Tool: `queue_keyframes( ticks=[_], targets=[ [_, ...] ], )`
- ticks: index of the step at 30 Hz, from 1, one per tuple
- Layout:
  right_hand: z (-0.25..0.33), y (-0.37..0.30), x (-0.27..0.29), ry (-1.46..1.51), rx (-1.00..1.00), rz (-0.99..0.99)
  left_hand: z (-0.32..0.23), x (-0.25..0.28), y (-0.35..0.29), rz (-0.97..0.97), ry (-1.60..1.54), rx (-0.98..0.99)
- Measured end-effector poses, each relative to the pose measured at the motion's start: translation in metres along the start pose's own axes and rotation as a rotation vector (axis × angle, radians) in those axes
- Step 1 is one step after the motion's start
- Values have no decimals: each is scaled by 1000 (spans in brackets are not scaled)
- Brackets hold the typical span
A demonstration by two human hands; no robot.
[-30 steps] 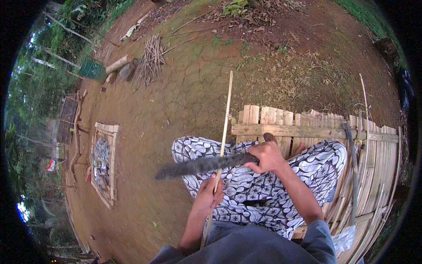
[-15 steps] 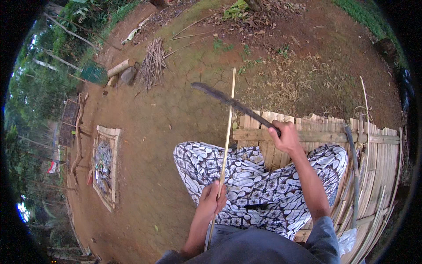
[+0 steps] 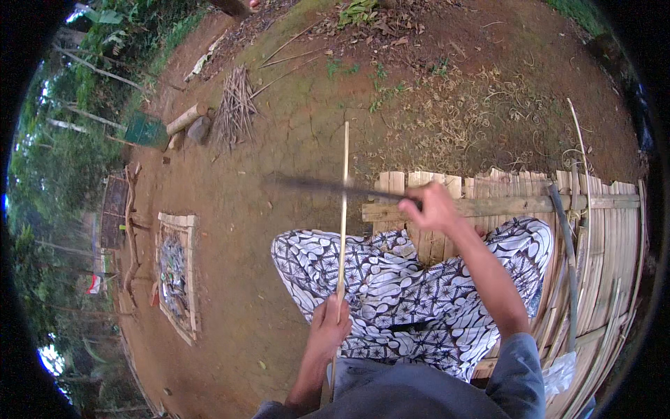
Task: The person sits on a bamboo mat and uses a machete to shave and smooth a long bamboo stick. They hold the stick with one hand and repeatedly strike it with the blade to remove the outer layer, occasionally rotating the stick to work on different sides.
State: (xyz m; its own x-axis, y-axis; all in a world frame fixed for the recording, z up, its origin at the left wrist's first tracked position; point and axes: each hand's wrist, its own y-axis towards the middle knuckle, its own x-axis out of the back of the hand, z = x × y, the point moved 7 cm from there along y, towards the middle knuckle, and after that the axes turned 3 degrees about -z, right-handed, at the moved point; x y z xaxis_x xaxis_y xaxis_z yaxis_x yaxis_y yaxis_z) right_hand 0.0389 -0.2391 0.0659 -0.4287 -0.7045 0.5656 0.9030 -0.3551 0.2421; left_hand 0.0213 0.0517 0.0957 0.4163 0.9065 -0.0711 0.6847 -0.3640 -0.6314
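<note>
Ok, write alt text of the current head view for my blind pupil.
The right hand holds a long dark blade seen crossing a thin pale strip gripped in the left hand, outdoors, with patterned cloth and a slatted platform below.

The pale strip [image 3: 343, 241] was long, narrow and yellowish, slightly curved in this view and in one piece along its visible length. It pointed away from the body, its lower part in the left hand [image 3: 328, 328], its far end free. The machete [image 3: 377, 191] was dark and long-bladed, blurred toward the tip, its blade showing as a thin band. Its handle sat in the right hand [image 3: 433, 207]; the blade pointed left, crossing the strip's upper half. Whether they touched was unclear.
</note>
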Motion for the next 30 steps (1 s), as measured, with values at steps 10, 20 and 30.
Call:
queue_keyframes(
  ticks=[10,20,30],
  targets=[
    [53,-44,-29,-110,355,34,-5,-8,6,127,-52,21],
    [-33,1,15,-48,-354,-159,16,7,-25,60,94,70],
    [-19,-26,-2,64,-366,-160,-19,-41,-10,271,163,-154]
  ],
)
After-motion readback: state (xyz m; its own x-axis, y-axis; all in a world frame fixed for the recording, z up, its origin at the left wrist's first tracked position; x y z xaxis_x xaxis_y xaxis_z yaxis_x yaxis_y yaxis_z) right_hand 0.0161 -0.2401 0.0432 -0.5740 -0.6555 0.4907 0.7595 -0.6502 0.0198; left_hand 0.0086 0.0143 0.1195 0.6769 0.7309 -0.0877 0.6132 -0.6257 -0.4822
